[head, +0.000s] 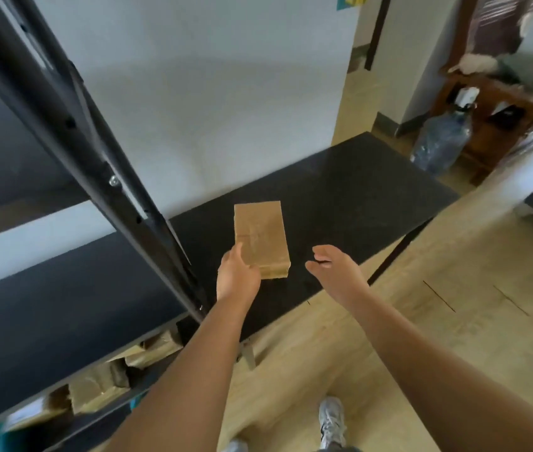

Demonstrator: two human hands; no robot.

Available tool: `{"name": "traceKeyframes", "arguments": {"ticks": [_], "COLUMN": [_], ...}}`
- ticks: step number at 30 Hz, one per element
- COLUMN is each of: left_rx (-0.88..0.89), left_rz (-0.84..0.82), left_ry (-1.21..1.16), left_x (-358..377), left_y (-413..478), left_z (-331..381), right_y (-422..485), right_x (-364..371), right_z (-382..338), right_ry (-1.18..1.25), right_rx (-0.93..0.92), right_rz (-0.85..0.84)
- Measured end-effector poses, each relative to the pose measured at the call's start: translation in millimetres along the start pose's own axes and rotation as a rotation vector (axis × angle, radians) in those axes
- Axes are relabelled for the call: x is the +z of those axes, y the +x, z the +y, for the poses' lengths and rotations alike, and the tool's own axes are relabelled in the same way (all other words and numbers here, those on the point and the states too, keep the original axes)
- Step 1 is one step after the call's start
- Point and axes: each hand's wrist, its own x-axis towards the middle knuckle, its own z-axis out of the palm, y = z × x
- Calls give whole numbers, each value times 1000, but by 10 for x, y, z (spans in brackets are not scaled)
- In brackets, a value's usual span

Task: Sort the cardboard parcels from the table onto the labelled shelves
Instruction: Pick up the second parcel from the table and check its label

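Observation:
One brown cardboard parcel (260, 238) is over the black table (356, 197), near its front left part. My left hand (237, 277) grips the parcel's near left corner, thumb on top. My right hand (333, 270) hovers just right of the parcel, fingers apart, holding nothing and not touching it. The black metal shelf unit (62, 295) stands at the left, its slanted post (102, 164) close to my left arm. Several brown parcels (102, 386) lie on a lower shelf, partly hidden under the shelf board above.
A white wall runs behind the table. A large blue water bottle (443, 141) stands on the floor at the right, beside a wooden cabinet (493, 125). Light wooden floor (421, 321) lies in front of the table, with my grey shoe (332, 422) below.

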Motion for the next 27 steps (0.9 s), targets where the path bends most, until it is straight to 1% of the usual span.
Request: {"name": "traceKeyframes", "arguments": {"ticks": [2, 5, 9, 12, 17, 23, 27], "left_rx": [-37, -159, -278, -323, -280, -254, -197], "left_rz": [26, 68, 35, 30, 9, 73, 115], "left_ry": [0, 51, 92, 49, -1, -87, -162], "left_x": [41, 107, 168, 225, 297, 361, 321], "left_y": [1, 69, 144, 226, 328, 280, 267], "left_z": [35, 10, -129, -175, -229, -210, -90], "right_y": [122, 365, 586, 697, 810, 892, 940], "right_x": [-29, -55, 65, 192, 308, 303, 193], "right_z": [15, 46, 62, 56, 28, 14, -63], "right_ry": [-27, -105, -172, -192, -235, -251, -195], "right_rx": [-19, -62, -72, -64, -95, -69, -76], "right_rz": [-54, -155, -251, -292, -301, -276, -230]}}
